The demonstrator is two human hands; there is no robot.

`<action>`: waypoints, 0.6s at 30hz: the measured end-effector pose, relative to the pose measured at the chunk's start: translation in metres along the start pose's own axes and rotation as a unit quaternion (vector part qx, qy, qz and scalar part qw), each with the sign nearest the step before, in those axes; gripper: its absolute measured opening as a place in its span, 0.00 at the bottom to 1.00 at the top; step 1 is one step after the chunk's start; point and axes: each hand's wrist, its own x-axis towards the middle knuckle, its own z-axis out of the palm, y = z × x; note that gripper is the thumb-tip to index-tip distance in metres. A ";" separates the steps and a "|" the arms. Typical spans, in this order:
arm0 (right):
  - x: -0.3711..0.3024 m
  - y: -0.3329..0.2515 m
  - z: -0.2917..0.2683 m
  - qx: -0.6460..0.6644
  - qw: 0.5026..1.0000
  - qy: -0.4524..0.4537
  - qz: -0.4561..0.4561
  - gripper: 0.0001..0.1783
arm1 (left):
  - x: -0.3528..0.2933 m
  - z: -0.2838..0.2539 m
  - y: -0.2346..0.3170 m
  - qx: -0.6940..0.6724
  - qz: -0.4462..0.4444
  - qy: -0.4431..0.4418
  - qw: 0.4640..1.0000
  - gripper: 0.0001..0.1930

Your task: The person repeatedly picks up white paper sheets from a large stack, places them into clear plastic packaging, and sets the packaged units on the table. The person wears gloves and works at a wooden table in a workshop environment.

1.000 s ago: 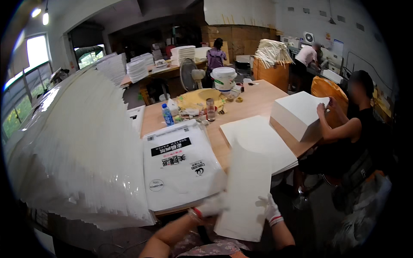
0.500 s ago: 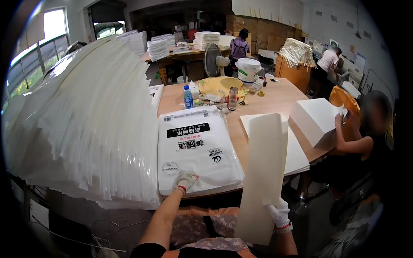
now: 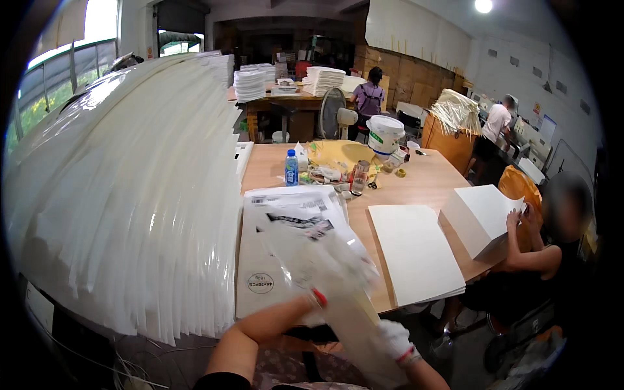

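Observation:
My right hand [image 3: 395, 339], in a white knit glove, grips a bent stack of white paper sheets [image 3: 361, 331] by its right side. The sheets slant from the table's front edge down toward my lap. My left hand [image 3: 343, 276], also gloved, is smeared by motion at the upper end of those sheets; its fingers cannot be made out. Around it, a clear printed plastic bag [image 3: 292, 244] is raised and crumpled above a pile of similar printed bags [image 3: 250, 302]. Whether my left fingers pinch the bag or are inside it does not show.
A huge fanned heap of clear plastic bags [image 3: 130, 195] fills the left. A flat stack of white paper [image 3: 416, 253] lies right. Farther back stand a blue-capped bottle [image 3: 291, 168], a glass [image 3: 359, 178] and a white bucket [image 3: 385, 135]. A co-worker [image 3: 539, 253] sits right, handling a paper stack.
My left hand has moved right from the bag pile to the paper, and the top bag has lifted and crumpled. My right hand has brought the upright sheets down and left.

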 end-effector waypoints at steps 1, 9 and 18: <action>0.021 0.003 0.011 0.028 0.999 0.025 0.017 0.16 | -0.004 0.021 -0.023 0.278 -0.016 0.005 0.960 0.22; 0.092 0.095 0.138 -0.010 0.949 0.216 0.230 0.15 | -0.066 0.000 -0.109 0.789 0.189 0.084 0.578 0.24; 0.079 0.049 0.069 0.465 0.859 0.167 0.135 0.21 | -0.226 -0.103 -0.102 0.657 0.026 0.415 0.628 0.13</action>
